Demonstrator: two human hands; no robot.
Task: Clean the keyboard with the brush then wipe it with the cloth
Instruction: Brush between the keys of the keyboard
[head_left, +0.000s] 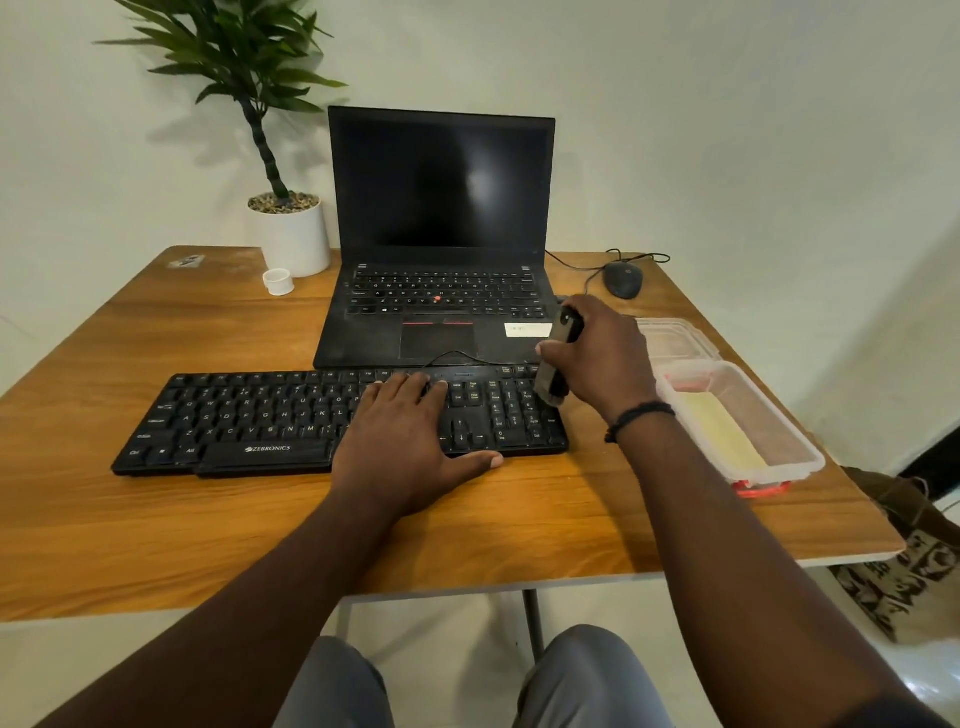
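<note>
A black keyboard (249, 421) lies on the wooden table (156, 519) in front of me. My left hand (410, 441) rests flat on its right-middle keys, fingers straight, thumb on the front edge. My right hand (602, 358) grips a dark brush (557, 364) held upright, its lower end touching the number pad at the keyboard's right end. A yellow cloth (722, 431) lies inside a clear plastic box (779, 415) to the right of the keyboard.
An open black laptop (441, 234) stands right behind the keyboard. A mouse (623, 279) with its cable lies at the back right. A potted plant (288, 228) and a small white cup (278, 281) stand at the back left. The box lid (675, 338) lies behind the box.
</note>
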